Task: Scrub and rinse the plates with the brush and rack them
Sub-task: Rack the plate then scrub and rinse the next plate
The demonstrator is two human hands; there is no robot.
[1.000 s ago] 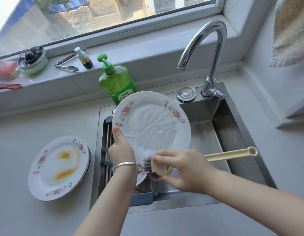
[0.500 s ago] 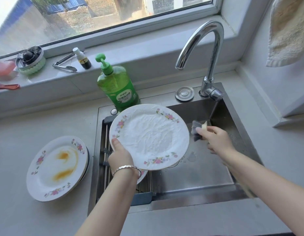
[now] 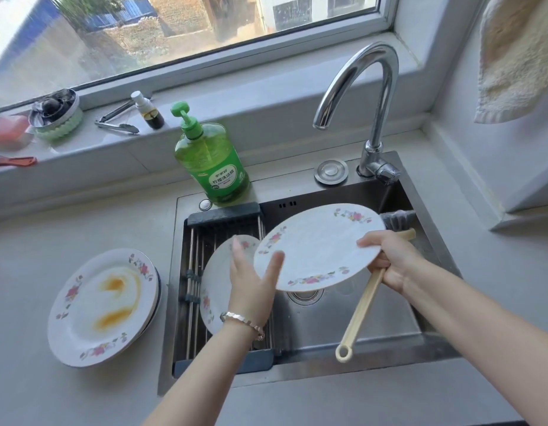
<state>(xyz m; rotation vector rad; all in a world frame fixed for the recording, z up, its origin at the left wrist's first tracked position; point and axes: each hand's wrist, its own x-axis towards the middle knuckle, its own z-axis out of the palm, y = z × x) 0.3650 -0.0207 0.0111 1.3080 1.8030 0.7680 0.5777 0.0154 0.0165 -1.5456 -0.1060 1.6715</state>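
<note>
The right hand (image 3: 392, 262) pinches the soapy plate (image 3: 319, 250) over the sink (image 3: 374, 330) and grips the brush (image 3: 362, 315) too. The left hand (image 3: 251, 287) is flat and loose at the plate's rim. One hand holding two things could let the wet plate slip and crack

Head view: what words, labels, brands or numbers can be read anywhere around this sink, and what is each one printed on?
"柠檬洗洁精": on the front label of the green soap bottle.
The brand line above it and the small print on that label are too blurred to read.
The label of the small dropper bottle is too small to read.
The held plate and the other plates show flowers only, no lettering.
</note>
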